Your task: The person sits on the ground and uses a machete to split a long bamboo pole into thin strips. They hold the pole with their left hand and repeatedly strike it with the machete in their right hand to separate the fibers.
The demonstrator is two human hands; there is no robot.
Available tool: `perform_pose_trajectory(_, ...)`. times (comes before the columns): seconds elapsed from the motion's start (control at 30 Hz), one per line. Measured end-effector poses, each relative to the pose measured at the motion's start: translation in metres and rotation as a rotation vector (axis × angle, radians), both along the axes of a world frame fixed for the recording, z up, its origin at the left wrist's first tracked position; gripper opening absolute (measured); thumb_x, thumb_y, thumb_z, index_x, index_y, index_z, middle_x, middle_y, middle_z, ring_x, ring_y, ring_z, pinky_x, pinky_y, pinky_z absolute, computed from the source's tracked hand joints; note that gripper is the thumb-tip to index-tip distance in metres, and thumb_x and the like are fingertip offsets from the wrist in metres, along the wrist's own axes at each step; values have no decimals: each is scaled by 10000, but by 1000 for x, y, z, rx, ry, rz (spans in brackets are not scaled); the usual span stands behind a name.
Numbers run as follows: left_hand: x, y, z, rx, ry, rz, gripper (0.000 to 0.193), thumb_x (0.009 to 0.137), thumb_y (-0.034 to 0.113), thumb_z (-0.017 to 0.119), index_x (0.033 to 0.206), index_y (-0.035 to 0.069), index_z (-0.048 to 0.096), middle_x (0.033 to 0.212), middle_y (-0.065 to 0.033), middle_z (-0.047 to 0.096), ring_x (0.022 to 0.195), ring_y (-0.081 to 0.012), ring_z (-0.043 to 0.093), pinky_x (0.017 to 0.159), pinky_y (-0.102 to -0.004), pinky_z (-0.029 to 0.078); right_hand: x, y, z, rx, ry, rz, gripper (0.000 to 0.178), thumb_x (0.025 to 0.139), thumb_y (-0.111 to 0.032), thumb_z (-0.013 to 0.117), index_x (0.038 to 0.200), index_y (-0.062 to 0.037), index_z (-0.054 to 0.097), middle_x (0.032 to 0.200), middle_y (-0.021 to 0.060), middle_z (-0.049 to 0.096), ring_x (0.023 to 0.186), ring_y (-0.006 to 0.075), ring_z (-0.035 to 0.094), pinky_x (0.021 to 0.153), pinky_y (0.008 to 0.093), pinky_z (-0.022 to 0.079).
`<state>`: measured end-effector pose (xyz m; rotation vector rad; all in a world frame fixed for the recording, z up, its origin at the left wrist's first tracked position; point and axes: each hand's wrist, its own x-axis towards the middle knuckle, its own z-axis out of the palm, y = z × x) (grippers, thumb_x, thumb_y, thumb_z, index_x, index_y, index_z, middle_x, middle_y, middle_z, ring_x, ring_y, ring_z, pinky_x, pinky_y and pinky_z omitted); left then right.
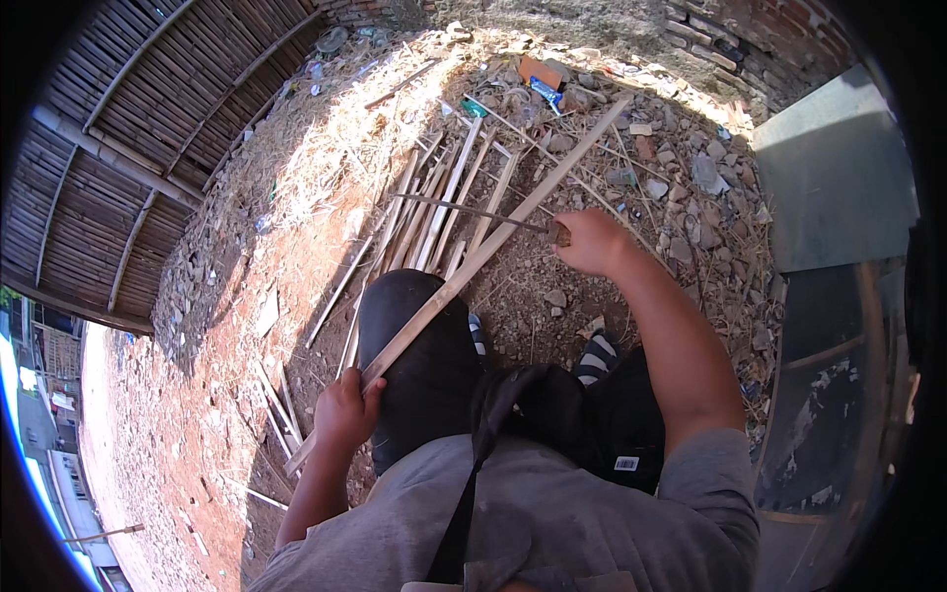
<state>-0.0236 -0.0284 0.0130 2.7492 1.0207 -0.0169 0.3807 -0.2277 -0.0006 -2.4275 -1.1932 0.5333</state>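
Note:
A long, pale wooden strip (449, 288) runs slantwise across my left thigh, from beside my left hip toward the rubble at the far right. My left hand (344, 407) is closed around its near part. In my right hand (589, 243), closed on the handle, is a long-bladed knife (473, 210). Its thin dark blade points left and crosses the strip's far half; whether the edge touches the wood I cannot tell. Several loose wooden strips (439, 212) lie in a pile on the ground ahead of my left knee.
Stony ground with straw and rubble (691, 197) spreads ahead and right. A bamboo-slat wall (99, 178) stands at the left, a brick wall (779, 30) at the far right. Grey-green panels (838, 178) stand close on the right. More strips (279, 405) lie left of me.

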Motion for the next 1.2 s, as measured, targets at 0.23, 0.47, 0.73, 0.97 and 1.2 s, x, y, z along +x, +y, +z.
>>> perform_pose_trajectory(0.23, -4, 7, -20, -1, -73, -25, 399, 966, 419, 610, 918, 32, 527, 724, -257, 637, 714, -487, 637, 632, -577, 482, -13, 9, -12, 175, 5, 59, 283, 802, -221, 703, 1039, -67, 696, 941, 197, 718, 897, 384, 689, 807, 485, 563)
perform_pose_trajectory(0.47, -3, 1, -3, -10, -19, -8, 411, 972, 430, 601, 917, 28, 537, 733, -255, 640, 739, -489, 640, 651, -574, 486, -25, 6, -6, 104, -77, 87, 295, 803, -233, 713, 1050, -73, 688, 918, 196, 711, 877, 390, 683, 804, 481, 548)
perform_pose_trajectory(0.73, 1, 4, -11, -69, -22, 21, 402, 983, 417, 588, 927, 23, 529, 751, -275, 640, 756, -507, 633, 664, -586, 479, -18, 1, -26, 211, 24, 93, 233, 770, -202, 730, 940, -51, 683, 835, 191, 688, 834, 400, 670, 741, 478, 530)
perform_pose_trajectory(0.97, -1, 0, -18, -29, -33, 31, 391, 988, 413, 577, 948, 27, 535, 761, -277, 647, 754, -500, 640, 664, -595, 481, -35, 12, -9, 216, -117, 132, 187, 773, -183, 705, 902, -51, 673, 806, 187, 681, 817, 399, 670, 713, 492, 521)
perform_pose_trajectory(1.2, 1, 1, -5, -28, 3, 40, 389, 980, 403, 589, 946, 18, 538, 744, -268, 647, 733, -495, 642, 649, -591, 486, -30, 8, -8, 188, -63, 100, 177, 772, -173, 684, 919, -74, 672, 808, 180, 679, 807, 402, 668, 720, 494, 525)
